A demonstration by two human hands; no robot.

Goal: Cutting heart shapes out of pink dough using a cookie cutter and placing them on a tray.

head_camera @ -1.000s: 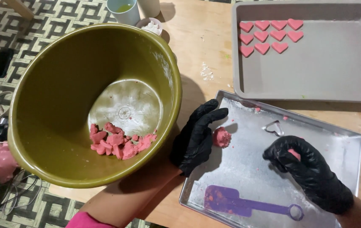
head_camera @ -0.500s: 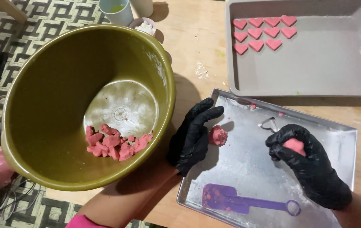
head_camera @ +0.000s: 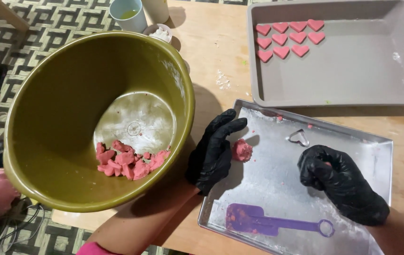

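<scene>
My left hand (head_camera: pixel 214 148), in a black glove, lies open on the left edge of a shiny metal tray (head_camera: pixel 381 146), its fingers beside a small ball of pink dough (head_camera: pixel 242 150). Also in a black glove, my right hand (head_camera: pixel 339 182) is curled into a fist over the tray's middle, closed around a small piece of pink dough that is almost hidden. A metal heart-shaped cutter (head_camera: pixel 299 137) lies just above that fist. A purple spatula (head_camera: pixel 268 224) rests at the tray's near edge.
A big olive-green bowl (head_camera: pixel 183 94) with pink dough scraps (head_camera: pixel 126 160) stands left of the tray. A grey baking pan (head_camera: pixel 353 80) at the back right holds several pink hearts (head_camera: pixel 287 40). A cup (head_camera: pixel 128 14) and a small white dish (head_camera: pixel 159 32) stand behind the bowl.
My right hand has closed its fingers over the pink piece, which showed more clearly before. My left hand has stayed beside the dough ball.
</scene>
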